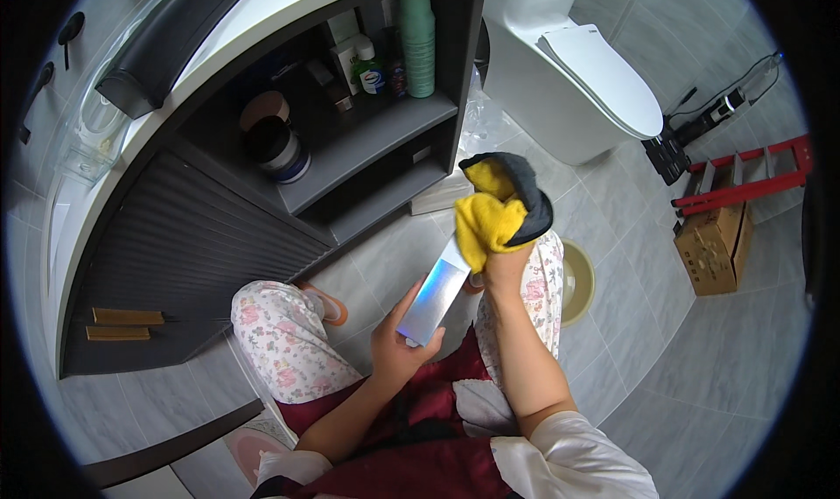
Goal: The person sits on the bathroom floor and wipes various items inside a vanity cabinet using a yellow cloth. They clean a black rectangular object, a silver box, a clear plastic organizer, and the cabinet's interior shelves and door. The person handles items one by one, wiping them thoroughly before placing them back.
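My left hand point(401, 350) grips the lower end of a slim silver box-like container point(433, 302) with an iridescent sheen and a white upper part. It is tilted, its top pointing away and to the right. My right hand point(509, 270) is closed on a bunched yellow and dark grey cloth point(490, 219), which covers the container's upper end. The fingers of this hand are largely hidden by the cloth. Both hands are above my lap, in front of an open dark grey shelf unit point(376, 168).
On the upper shelf stand a tall green bottle point(418, 44), a green-capped bottle point(369, 72) and a dark jar point(278, 149). A toilet point(569, 87) is at the back. To the right are a yellowish basin point(588, 280), a red step ladder point(744, 206) and a cardboard box point(710, 249).
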Demonstrator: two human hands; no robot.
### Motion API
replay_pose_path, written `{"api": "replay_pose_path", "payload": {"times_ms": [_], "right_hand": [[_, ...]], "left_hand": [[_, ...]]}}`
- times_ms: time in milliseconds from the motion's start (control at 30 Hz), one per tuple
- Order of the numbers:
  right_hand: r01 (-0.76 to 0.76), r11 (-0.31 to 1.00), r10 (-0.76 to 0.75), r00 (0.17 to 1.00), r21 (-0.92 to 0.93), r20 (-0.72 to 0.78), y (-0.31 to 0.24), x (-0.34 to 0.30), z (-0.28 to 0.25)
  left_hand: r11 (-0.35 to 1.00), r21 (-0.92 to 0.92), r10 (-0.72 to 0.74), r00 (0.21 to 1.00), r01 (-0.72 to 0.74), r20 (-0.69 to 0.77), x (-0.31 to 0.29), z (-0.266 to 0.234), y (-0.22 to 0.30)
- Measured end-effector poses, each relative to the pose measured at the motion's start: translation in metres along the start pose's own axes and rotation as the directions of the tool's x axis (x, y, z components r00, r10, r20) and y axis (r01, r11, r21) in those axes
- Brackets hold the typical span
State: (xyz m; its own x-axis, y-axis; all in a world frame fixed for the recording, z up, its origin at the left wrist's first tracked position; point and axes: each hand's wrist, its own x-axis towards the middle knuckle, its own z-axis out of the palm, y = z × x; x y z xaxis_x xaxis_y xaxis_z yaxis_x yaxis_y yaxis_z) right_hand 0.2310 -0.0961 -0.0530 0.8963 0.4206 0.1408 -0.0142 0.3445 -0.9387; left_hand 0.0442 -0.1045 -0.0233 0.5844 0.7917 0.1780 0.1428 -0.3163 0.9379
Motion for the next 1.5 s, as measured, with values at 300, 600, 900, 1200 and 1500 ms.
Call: {"api": "replay_pose_path", "payload": {"times_ms": [300,600,900,1200,1500], "right_hand": [[-0.213,0.977,0.193,0.893,0.004,0.406,-0.003,-0.103,0.025],[-0.365,0.908,0.371,0.929,0.205,0.013,-0.012,-0.026,0.015],[-0.562,0.552,0.507,0.813,0.616,0.287,-0.017,0.038,-0.022],[-0.227,0.908,0.248,0.969,0.352,-0.017,-0.016,0.031,-0.008],[0.039,0.977,-0.057,0.995,-0.210,-0.079,-0.005,0.022,-0.001]], "left_hand": [[0.894,-0.447,-0.113,0.978,0.024,-0.174,0.017,-0.012,-0.010],[0.999,0.018,0.031,0.993,-0.033,0.111,0.007,-0.004,-0.013],[0.993,-0.113,0.055,0.991,-0.041,0.118,0.003,-0.010,-0.005],[0.934,-0.310,-0.121,0.972,0.180,0.200,-0.002,-0.010,-0.012],[0.649,-0.650,-0.300,0.918,0.395,0.258,-0.019,0.012,-0.020]]}}
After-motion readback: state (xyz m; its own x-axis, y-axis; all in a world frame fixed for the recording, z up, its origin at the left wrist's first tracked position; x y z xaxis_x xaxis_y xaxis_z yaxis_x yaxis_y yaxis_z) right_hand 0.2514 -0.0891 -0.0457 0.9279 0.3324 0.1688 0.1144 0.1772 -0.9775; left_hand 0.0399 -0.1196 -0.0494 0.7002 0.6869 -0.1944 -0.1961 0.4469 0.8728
